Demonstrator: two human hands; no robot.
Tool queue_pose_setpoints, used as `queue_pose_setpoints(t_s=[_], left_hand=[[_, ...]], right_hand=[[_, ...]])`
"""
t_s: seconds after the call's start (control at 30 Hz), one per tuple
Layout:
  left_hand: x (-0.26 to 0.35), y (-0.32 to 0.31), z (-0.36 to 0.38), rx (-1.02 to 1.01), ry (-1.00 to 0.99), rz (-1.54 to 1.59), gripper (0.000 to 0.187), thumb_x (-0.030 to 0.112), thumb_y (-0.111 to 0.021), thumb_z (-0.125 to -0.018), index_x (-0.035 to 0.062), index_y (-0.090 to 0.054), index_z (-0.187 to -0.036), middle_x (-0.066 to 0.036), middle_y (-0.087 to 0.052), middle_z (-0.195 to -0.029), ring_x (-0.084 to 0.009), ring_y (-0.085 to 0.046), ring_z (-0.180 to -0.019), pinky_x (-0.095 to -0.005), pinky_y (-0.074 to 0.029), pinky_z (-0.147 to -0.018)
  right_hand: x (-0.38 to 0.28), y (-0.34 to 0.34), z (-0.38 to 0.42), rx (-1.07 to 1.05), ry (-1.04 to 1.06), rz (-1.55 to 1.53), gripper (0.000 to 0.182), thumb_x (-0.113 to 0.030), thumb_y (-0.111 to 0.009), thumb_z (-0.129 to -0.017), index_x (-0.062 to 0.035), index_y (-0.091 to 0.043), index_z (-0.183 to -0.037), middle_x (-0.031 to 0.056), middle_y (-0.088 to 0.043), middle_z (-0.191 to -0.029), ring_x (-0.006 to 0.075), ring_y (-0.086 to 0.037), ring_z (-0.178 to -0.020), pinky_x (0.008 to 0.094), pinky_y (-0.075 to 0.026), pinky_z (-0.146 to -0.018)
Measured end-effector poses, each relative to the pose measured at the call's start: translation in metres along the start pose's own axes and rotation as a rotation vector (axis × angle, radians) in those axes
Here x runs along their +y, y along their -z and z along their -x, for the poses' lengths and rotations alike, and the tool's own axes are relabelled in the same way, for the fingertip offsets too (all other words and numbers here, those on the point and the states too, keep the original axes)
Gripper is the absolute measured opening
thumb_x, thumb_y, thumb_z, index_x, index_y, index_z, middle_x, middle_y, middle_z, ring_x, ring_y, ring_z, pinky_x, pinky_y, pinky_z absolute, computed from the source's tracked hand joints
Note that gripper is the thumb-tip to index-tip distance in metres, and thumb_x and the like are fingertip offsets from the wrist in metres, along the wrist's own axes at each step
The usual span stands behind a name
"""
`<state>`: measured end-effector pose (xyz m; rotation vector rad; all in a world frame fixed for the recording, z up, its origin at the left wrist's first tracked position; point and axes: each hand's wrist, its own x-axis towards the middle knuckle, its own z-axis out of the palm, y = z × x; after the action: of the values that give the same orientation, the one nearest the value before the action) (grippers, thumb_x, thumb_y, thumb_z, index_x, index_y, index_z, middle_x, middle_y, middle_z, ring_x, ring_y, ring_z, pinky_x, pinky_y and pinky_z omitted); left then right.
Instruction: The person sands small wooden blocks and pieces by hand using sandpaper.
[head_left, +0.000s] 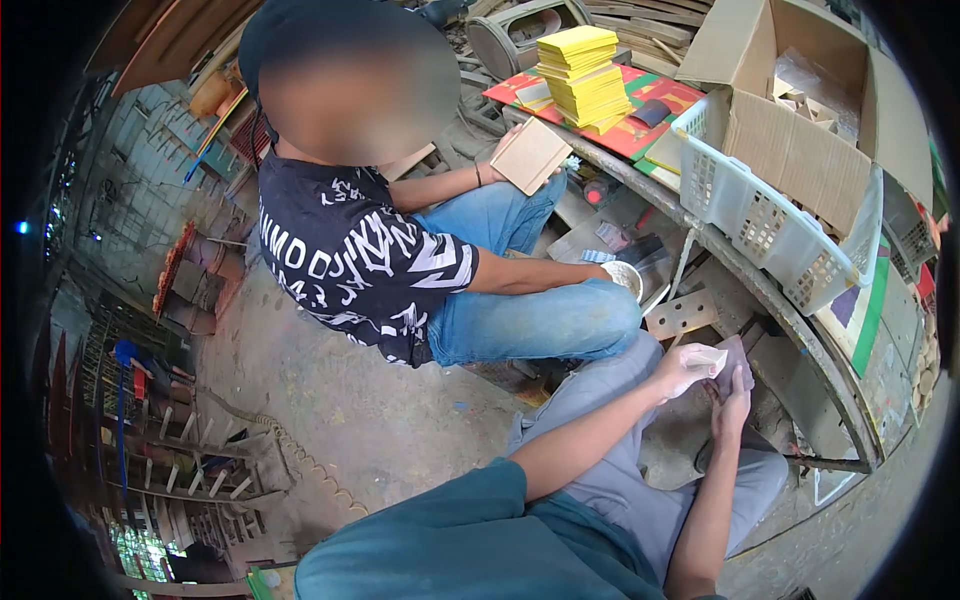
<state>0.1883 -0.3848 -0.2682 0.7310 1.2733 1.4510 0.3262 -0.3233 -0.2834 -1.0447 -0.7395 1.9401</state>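
Above my lap, my left hand (686, 370) has its fingers closed round a small pale piece (708, 361), too small to identify. My right hand (731, 402) holds a flat greyish-purple sheet (737, 368) from below, its fingers along the sheet's edge. The two hands are close together, with the pale piece beside the sheet. Just above them lies a wooden block with round holes (682, 314). A co-worker (365, 270) sits beside me, one hand holding a flat wooden panel (530, 157) and the other at a white bowl (622, 281).
A curved table edge (790, 325) runs along the right side. On it stand a stack of yellow pieces (582, 80), a white plastic basket (740, 195) and an open cardboard box (790, 150). A coiled cord (310, 455) lies on the floor at the left.
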Motion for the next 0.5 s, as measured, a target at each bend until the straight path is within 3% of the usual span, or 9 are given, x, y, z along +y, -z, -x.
queue_pose_setpoints(t_s=[0.13,0.23,0.5], left_hand=[[0.01,0.005,0.001,-0.112,0.075,0.06,0.038,0.013,-0.074,-0.08,0.0005,-0.06,-0.113,-0.006,-0.065,-0.105,-0.0119,-0.06,-0.097,-0.0266,-0.048,-0.086],[0.01,0.011,-0.003,-0.162,0.157,0.122,0.037,0.014,-0.075,-0.079,-0.0004,-0.061,-0.11,-0.007,-0.066,-0.103,-0.0129,-0.062,-0.094,-0.0272,-0.05,-0.082],[0.016,0.012,0.002,-0.194,0.139,0.144,0.038,0.016,-0.077,-0.077,-0.0022,-0.061,-0.107,-0.009,-0.066,-0.099,-0.0154,-0.064,-0.089,-0.0278,-0.053,-0.076]], right_hand=[[-0.023,-0.007,0.016,-0.162,-0.115,0.061,0.036,-0.024,-0.06,-0.091,-0.0079,-0.051,-0.122,0.0081,-0.059,-0.115,0.0234,-0.06,-0.101,0.0404,-0.051,-0.081],[-0.017,0.004,0.007,-0.168,-0.118,0.084,0.036,-0.018,-0.065,-0.087,-0.0088,-0.053,-0.12,0.0066,-0.062,-0.111,0.0227,-0.061,-0.098,0.0398,-0.05,-0.082],[-0.015,0.013,-0.005,-0.198,-0.077,0.142,0.034,-0.013,-0.068,-0.084,-0.0074,-0.057,-0.116,0.0053,-0.063,-0.109,0.0204,-0.062,-0.095,0.0368,-0.05,-0.082]])
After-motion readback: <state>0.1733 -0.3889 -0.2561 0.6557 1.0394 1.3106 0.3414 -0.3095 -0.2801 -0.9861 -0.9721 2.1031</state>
